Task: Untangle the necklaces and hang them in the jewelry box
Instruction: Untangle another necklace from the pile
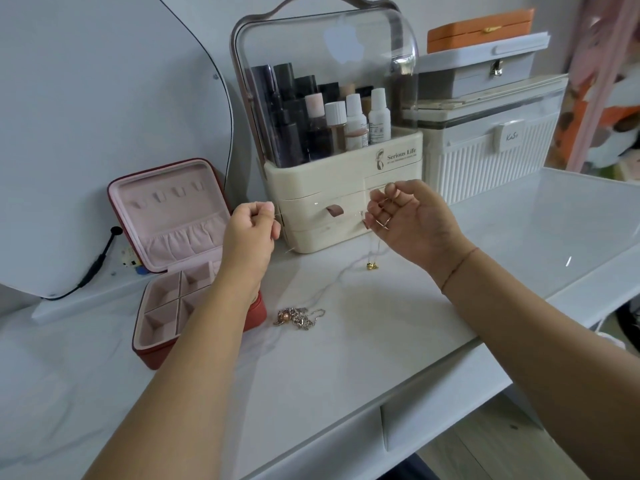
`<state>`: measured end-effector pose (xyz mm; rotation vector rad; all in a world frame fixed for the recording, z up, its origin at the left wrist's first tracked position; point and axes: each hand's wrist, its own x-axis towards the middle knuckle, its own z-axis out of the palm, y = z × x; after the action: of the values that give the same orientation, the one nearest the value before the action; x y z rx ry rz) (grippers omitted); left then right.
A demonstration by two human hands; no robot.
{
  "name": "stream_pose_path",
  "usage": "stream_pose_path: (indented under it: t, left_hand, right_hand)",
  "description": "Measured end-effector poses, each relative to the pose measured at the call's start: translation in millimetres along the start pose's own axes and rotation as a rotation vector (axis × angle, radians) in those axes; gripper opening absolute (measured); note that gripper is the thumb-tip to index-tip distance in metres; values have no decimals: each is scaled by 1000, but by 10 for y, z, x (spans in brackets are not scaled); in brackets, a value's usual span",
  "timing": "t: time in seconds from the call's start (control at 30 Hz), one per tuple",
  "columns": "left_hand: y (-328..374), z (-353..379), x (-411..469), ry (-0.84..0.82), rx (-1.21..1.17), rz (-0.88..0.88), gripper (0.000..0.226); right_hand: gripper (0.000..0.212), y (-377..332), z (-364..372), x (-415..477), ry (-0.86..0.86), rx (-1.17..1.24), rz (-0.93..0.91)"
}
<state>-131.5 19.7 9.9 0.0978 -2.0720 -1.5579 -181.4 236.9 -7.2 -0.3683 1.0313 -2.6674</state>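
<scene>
Thin gold chain (372, 251) stretched between both hands' pinching fingers (268, 211); pendant dangling.

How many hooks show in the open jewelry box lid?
4, in a row across the upper part of the jewelry box lid: at and. All bare; none look hidden.

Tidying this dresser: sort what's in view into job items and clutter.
Job: red jewelry box, open; tangled necklaces; thin chain stretched between left hand and right hand; gold pendant.

Clutter: cosmetics organizer; white ribbed case; grey box; orange box; mirror.
</scene>
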Motion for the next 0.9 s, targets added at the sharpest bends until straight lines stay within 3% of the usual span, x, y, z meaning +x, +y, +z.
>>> stream_pose_path:
  t: [0.2,0.4,0.63,0.9]
  left_hand:
    - [-13,-14,16,14,-2,17,16]
    - [-1,-115,76,106,-64,20,16]
    - [-11,-239,144,177,-129,-1,16]
    - [-1,-284,151,184,-129,6,17]
  right_hand:
    - [16,-17,21,-25,50,-11,40]
    - [6,-10,23,-34,100,-292,49]
    - [17,49,-9,-57,289,-817,-255]
    - [20,5,-1,-77,426,-794,-350]
